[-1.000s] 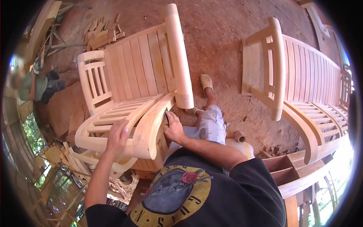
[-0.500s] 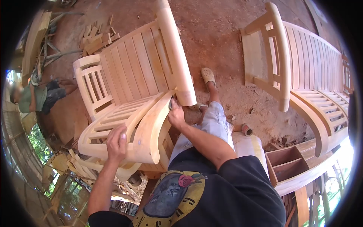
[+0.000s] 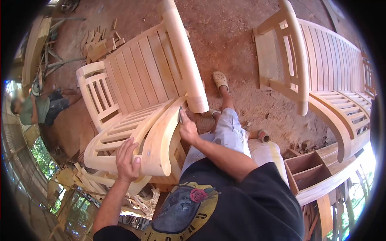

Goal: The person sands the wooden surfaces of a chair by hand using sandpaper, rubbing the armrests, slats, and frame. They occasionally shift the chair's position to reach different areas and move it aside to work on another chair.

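A pale, unvarnished wooden bench [image 3: 150, 66] with a slatted seat and slatted ends stands tipped in front of me. My left hand [image 3: 128, 160] lies on its near curved rail, fingers stretched out and thumb apart. At the edge of the curved end board [image 3: 157, 138], my right hand [image 3: 188, 129] has its fingers closed around a small dark, flat piece [image 3: 180, 115] that looks like folded sandpaper. That piece touches the board's edge, just below the thick rounded rail [image 3: 185, 60]. My fingers partly hide it.
A second pale wooden bench [image 3: 321, 60] stands at the right, near a wooden box with compartments [image 3: 307, 176]. Offcuts [image 3: 98, 48] lie on the dirt floor. At the far left, another person [image 3: 38, 108] holds a tool [image 3: 37, 87]. A pale sack [image 3: 268, 154] lies beside my leg.
My left hand has shifted slightly right along the rail and its fingers have spread. My right hand has slid a little down the board's edge with the dark piece.
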### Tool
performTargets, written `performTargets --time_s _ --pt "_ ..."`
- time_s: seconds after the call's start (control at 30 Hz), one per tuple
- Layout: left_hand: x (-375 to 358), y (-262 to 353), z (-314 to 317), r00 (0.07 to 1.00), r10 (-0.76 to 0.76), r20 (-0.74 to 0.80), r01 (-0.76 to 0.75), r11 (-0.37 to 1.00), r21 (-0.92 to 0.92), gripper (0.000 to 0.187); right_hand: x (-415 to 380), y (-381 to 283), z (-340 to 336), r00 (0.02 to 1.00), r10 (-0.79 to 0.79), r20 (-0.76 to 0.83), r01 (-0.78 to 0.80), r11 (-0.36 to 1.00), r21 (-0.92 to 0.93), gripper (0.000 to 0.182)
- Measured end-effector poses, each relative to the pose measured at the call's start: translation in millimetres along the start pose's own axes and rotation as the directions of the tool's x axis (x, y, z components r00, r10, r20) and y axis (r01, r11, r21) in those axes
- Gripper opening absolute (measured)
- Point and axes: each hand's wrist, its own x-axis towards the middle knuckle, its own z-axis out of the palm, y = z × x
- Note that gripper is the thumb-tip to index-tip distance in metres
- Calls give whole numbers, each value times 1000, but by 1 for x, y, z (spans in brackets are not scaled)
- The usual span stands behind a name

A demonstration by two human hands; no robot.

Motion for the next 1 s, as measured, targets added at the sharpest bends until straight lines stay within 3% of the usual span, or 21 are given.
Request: performTargets --time_s 0.1,0.13,0.23,0.33,0.43,0.47,0.57,0.6,0.63,0.7,0.77,0.8,0.83,0.9,1.0 --pt "1 2 -1 1000 -6 -3 6 1000 0 51 -32 10 10 945 -303 -124 300 953 -40 74" --pt "0 1 0 1000 -7 -1 7 1000 1 51 -18 19 16 928 -333 -168 324 943 -79 72" --pt "0 2 -1 1000 -11 5 11 1000 10 51 42 29 7 995 93 -36 -91 994 67 72" --pt "1 4 -3 1000 -11 12 11 1000 10 52 51 53 33 976 -40 -214 44 999 17 73" --pt "4 0 0 1000 5 0 -5 1000 1 51 12 -4 -4 992 120 25 -121 992 39 73" --pt "0 0 0 1000 2 1 -2 1000 1 51 1 11 8 989 -81 -123 85 996 25 72" --pt "0 1 -2 1000 -13 16 13 1000 -1 50 19 34 18 973 -138 -184 143 990 10 72" --pt "2 1 -1 1000 -11 11 11 1000 -2 50 40 41 22 983 -40 -181 37 999 -16 71" --pt "2 3 -2 1000 -15 11 15 1000 -2 50 49 15 -5 977 212 35 -212 977 -24 68" --pt "-1 1 -5 1000 -17 12 17 1000 7 49 51 19 6 987 154 -50 -156 986 -52 68" --pt "-1 0 -1 1000 -13 4 13 1000 2 49 32 18 18 965 -110 -237 114 993 1 72" --pt "2 0 1 1000 -6 0 6 1000 -5 49 12 9 15 995 39 -94 -44 998 -45 75" --pt "3 1 0 1000 -5 2 5 1000 -7 49 -12 6 16 969 -191 -157 187 982 -41 75" --pt "0 1 -2 1000 -8 2 8 1000 -6 49 -28 9 9 897 -405 -175 392 914 -106 75" --pt "0 0 -1 1000 -8 1 8 1000 -8 49 15 36 19 935 -296 -196 291 955 -56 72"
